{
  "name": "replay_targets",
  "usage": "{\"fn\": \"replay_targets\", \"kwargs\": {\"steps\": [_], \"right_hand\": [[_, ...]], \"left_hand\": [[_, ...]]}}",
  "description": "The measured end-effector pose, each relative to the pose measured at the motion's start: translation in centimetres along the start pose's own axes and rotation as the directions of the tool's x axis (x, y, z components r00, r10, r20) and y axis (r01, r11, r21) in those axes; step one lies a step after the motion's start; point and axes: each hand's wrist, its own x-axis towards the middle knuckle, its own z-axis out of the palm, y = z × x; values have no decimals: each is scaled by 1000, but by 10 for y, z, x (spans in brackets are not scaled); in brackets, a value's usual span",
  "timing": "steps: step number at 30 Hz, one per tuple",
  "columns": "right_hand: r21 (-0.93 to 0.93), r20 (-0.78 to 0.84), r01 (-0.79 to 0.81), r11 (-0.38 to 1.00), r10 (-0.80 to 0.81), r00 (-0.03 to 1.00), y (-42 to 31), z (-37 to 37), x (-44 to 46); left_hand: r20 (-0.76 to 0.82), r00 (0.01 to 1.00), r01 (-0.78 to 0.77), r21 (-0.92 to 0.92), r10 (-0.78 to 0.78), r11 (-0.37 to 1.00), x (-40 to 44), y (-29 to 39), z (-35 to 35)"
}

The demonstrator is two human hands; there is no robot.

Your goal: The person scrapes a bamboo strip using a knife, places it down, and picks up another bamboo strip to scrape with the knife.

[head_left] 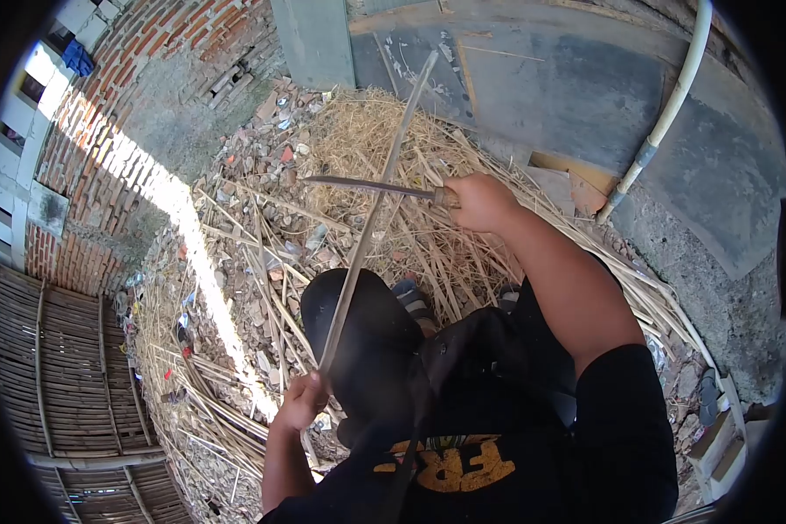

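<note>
My left hand (302,401) is closed around the lower end of a long split bamboo strip (377,203), which slants up and away past my knee. In my right hand (482,203) is the handle of a knife (371,184) with a long, dark, narrow blade. The blade points left and crosses the strip a little above its middle; whether it touches the strip I cannot tell. My dark-clad knee (349,306) is bent beneath the strip's lower half.
Straw-like shavings (349,131) and thin bamboo strips (262,262) litter the rubble around my feet. A brick wall (87,183) rises at left, above a bamboo slat panel (61,367). Grey boards (576,96) and a white pipe (672,105) stand at right.
</note>
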Motion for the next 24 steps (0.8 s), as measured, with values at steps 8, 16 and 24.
{"fn": "replay_targets", "kwargs": {"steps": [8,16,24], "right_hand": [[-185,53,182,966,-175,983,-36,-8,-17],[53,-146,-43,998,50,988,27,1,21],[-123,29,209,970,-207,978,-30,-2,-14]], "left_hand": [[-45,999,15,85,-12,996,-5,18,12],[-129,970,-128,451,206,883,-1,5,9],[-57,975,-180,351,213,919,0,11,16]]}}
